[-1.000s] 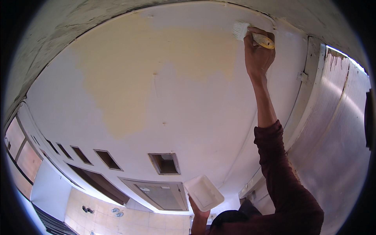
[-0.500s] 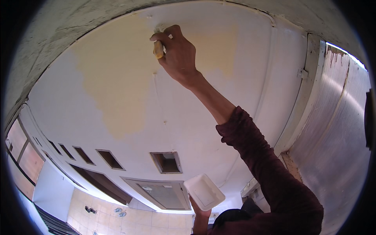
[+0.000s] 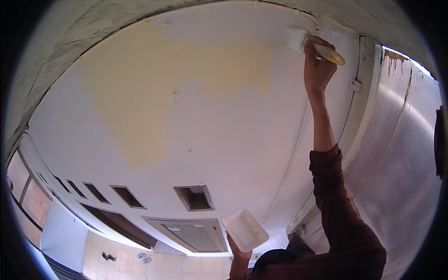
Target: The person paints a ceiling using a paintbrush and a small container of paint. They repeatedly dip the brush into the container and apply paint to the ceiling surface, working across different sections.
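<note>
High on the right part of the white wall point(image 3: 233, 140), my right hand point(image 3: 320, 63) grips a paintbrush point(image 3: 330, 54). Its wide pale bristles point left against or close to the wall; contact is hard to tell. The yellowish handle sticks out to the right of my fingers. A cream-yellow patch point(image 3: 135, 93) with ragged edges covers the upper left and middle of the wall. Low in the view, my left hand point(image 3: 240, 249) holds up a white rectangular tray point(image 3: 245, 231) by its left side. The tray's inside looks white; my fingers behind it are partly hidden.
Below the patch are a small square opening point(image 3: 194, 198), a row of narrower openings, and a framed door point(image 3: 186, 233). A thin pipe or cable runs down the wall's right. Corrugated translucent sheeting point(image 3: 396, 116) stands at right. Slippers point(image 3: 144, 257) lie on the tiled floor point(image 3: 168, 268).
My right hand has swept the brush from the upper middle of the wall to the upper right, and the bristles now show. My left hand and the tray stay almost in place.
</note>
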Available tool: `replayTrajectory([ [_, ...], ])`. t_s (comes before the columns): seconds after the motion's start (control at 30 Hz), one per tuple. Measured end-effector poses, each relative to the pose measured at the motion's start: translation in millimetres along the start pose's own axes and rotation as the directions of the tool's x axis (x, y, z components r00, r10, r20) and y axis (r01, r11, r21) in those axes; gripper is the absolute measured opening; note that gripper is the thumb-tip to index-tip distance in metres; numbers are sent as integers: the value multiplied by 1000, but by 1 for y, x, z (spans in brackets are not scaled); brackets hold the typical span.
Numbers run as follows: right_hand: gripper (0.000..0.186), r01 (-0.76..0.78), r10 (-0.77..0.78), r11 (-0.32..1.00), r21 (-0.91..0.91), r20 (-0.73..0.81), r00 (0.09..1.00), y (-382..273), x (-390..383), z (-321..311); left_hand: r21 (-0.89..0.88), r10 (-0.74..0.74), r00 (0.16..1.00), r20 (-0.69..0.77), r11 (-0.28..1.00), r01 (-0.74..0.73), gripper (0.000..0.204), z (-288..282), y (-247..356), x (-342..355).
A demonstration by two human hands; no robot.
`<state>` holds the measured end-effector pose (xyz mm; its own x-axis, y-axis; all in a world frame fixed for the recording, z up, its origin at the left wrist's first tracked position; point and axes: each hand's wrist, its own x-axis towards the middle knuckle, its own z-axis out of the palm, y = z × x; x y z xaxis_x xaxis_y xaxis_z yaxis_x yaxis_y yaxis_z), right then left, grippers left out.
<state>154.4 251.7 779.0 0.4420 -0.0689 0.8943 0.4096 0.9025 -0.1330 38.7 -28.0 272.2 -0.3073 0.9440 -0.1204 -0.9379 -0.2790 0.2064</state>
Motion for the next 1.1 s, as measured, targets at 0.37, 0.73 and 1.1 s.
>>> replayTrajectory([
  [0.37, 35, 376, -364, 927, -3, 244, 899, -134, -78, 104, -16, 69, 998, -12, 997, -70, 60, 5, -2, -3],
  [0.73, 14, -76, -80, 885, 459, 311, 947, -149, -93, 135, 36, 131, 991, 13, 991, -131, 62, 9, 8, -15],
  [1.1, 23, 326, -311, 944, -50, 192, 931, -139, -77, 89, 39, 97, 995, 12, 994, -97, 63, 7, 12, -20],
])
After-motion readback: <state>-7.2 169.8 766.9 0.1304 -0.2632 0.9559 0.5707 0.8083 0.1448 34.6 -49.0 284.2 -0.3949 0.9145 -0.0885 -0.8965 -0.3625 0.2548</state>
